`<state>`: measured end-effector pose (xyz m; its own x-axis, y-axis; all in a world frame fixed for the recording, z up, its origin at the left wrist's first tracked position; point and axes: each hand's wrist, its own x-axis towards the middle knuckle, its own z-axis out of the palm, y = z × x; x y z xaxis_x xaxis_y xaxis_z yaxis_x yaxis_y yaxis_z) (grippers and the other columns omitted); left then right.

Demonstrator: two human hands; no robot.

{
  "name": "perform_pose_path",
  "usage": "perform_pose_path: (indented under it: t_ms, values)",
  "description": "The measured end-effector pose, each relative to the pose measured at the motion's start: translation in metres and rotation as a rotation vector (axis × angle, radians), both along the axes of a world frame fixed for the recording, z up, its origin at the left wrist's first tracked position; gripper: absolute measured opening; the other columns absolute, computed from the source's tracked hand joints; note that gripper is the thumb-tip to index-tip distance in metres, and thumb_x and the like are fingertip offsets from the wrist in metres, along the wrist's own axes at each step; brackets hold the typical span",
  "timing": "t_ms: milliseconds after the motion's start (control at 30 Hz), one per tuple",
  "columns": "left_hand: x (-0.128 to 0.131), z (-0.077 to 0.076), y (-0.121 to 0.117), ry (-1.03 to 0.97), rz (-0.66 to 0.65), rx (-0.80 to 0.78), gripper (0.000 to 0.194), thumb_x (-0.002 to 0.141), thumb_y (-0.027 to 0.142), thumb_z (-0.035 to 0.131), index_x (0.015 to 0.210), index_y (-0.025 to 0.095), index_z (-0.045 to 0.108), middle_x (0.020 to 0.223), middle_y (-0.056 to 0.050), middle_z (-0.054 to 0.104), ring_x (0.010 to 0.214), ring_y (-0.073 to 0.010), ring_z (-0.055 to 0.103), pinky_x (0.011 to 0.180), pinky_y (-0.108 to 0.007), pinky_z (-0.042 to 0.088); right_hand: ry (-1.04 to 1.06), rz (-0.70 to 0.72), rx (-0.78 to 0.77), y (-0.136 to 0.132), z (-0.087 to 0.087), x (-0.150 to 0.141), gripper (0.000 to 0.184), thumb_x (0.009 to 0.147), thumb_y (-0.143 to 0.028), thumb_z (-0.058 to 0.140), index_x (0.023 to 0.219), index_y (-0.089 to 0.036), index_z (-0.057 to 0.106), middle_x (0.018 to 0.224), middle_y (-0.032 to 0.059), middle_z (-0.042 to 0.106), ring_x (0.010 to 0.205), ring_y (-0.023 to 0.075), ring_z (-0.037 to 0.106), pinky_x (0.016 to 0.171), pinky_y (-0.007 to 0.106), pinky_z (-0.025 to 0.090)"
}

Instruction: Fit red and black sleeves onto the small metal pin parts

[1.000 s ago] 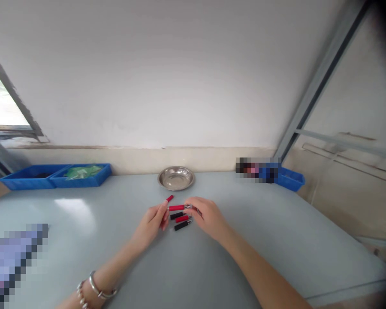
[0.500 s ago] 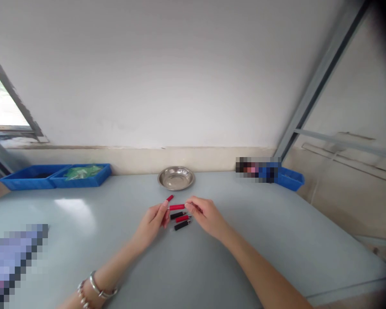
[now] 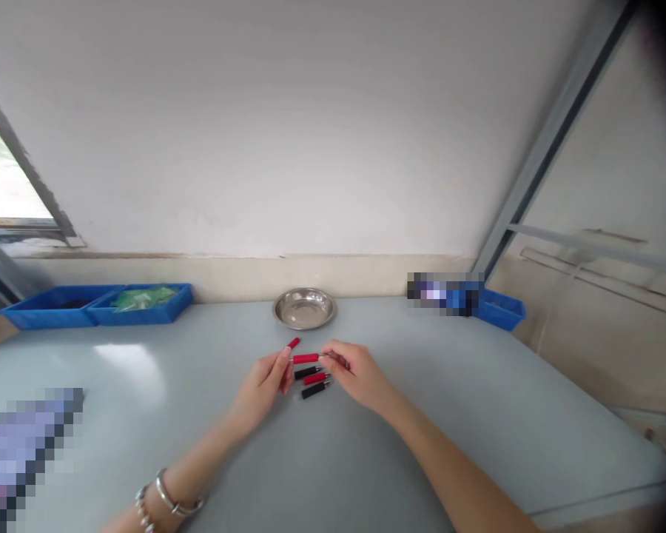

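Over the table, my left hand (image 3: 260, 389) is closed in a pinch; the red end of a short rod (image 3: 294, 343) sticks up past its thumb. Between my two hands lies a second red rod (image 3: 305, 358), level, with thin metal at its ends. The fingers of my right hand (image 3: 352, 366) pinch its right end, and its left end meets my left fingers. Just below, on the table, are a black rod (image 3: 307, 373), another red rod (image 3: 314, 378) and a second black rod (image 3: 314, 390), side by side with metal tips to the right. My fingers partly hide the held pieces.
A round steel dish (image 3: 304, 309) stands beyond my hands near the wall. Two blue trays (image 3: 49, 318) sit at the back left, one with a green plastic bag (image 3: 147, 297). Another blue tray (image 3: 502, 311) is at the back right, beside a blurred-out patch.
Almost nothing moves. The right fingertips shift very slightly at the metal end of the red rod, while the left hand and the rods on the table stay put.
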<state>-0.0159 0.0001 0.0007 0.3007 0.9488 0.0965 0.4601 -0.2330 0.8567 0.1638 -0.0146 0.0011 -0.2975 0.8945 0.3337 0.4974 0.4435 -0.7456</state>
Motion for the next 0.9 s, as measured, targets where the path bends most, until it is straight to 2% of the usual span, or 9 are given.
perform_pose_path:
  t_ms: [233,367,533,900]
  values:
    - [-0.0005,-0.002,0.0009,-0.014,0.012,0.008,0.048,0.079,0.056,0.028,0.05,0.019,0.038,0.047,0.004,0.039,0.047,-0.0103,0.036,0.048,-0.023,0.031,-0.095,-0.014,0.117,-0.0013,0.0003,0.0004,0.018,0.084,-0.026,0.038,0.083,-0.02,0.055,0.071,0.0002,0.055,0.061,0.0113,0.045,0.058,0.022,0.033]
    - [0.0,-0.002,0.0008,-0.008,0.013,0.01,0.048,0.079,0.056,0.028,0.05,0.019,0.037,0.046,0.004,0.039,0.046,-0.0103,0.036,0.049,-0.023,0.031,-0.108,-0.016,0.116,-0.0026,0.0012,0.0004,0.016,0.084,-0.026,0.04,0.085,-0.02,0.055,0.074,0.0004,0.057,0.062,0.0112,0.047,0.059,0.022,0.034]
    - [-0.0001,-0.0021,0.0008,0.011,0.018,-0.006,0.048,0.079,0.056,0.028,0.05,0.019,0.037,0.047,0.004,0.039,0.047,-0.0109,0.036,0.049,-0.023,0.03,-0.128,-0.017,0.096,-0.0025,0.0018,0.0006,0.016,0.083,-0.028,0.043,0.085,-0.02,0.056,0.074,0.0006,0.057,0.062,0.0112,0.047,0.059,0.022,0.034]
    - [-0.0016,-0.0059,0.003,0.034,0.024,0.025,0.048,0.081,0.053,0.026,0.049,0.018,0.038,0.046,0.004,0.039,0.047,-0.0103,0.037,0.05,-0.023,0.031,-0.198,-0.001,0.183,-0.0001,-0.0009,0.0011,0.019,0.086,-0.027,0.039,0.083,-0.019,0.056,0.071,0.0013,0.056,0.064,0.012,0.048,0.061,0.022,0.035]
